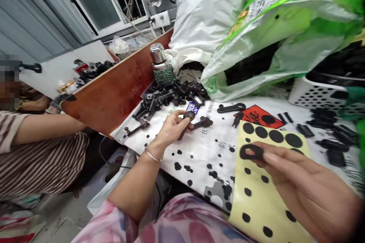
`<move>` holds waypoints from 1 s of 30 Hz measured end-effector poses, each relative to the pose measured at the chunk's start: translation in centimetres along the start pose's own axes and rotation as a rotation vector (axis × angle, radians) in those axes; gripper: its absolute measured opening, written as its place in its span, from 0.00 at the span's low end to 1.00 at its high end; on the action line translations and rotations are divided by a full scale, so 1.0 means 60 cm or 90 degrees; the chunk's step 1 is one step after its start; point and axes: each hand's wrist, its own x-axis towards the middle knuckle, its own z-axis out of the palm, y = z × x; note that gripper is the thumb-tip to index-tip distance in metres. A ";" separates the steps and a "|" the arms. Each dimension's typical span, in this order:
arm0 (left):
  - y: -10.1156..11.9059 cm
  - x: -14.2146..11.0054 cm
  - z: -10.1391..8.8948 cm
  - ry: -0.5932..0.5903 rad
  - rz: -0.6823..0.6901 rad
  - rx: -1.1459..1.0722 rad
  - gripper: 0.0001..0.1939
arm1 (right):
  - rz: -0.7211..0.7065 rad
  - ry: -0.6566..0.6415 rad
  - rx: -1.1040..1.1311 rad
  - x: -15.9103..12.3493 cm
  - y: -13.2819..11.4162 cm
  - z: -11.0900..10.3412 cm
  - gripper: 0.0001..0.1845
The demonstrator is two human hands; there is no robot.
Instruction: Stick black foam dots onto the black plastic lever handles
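My left hand (172, 128) is closed around a black part with a rounded end (188, 115), held above the white sheet. Another black length (203, 122) shows just right of the fingers; whether it belongs to the same part, I cannot tell. Between thumb and fingers, my right hand (302, 178) pinches a black piece with an oval hole (251, 152). Under that hand lies a yellow sheet (242, 205) bearing round black stickers (276, 136). A heap of black arm-shaped parts (173, 95) is beyond my left hand, and a single black arm (231, 108) lies right of it.
A brown board (114, 83) borders the left side, with a co-worker's arm (48, 128) beyond. A metal flask (159, 60) stands behind the heap. Farther right are an open green-and-white bag (285, 19), a white perforated basket (316, 97) and several black parts (336, 136).
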 end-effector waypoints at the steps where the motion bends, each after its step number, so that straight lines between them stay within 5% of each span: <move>1: 0.013 -0.008 0.012 -0.018 0.005 -0.065 0.21 | 0.062 -0.016 0.050 0.004 -0.013 0.012 0.16; 5: 0.052 -0.037 0.052 -0.126 0.013 -0.328 0.25 | 0.133 -0.029 0.131 0.017 -0.047 0.045 0.17; 10: 0.062 -0.054 0.088 -0.229 0.001 -0.359 0.28 | 0.125 -0.040 0.139 0.025 -0.047 0.047 0.14; 30: 0.063 -0.065 0.095 -0.278 0.042 -0.353 0.31 | 0.154 -0.017 0.128 0.033 -0.029 0.036 0.13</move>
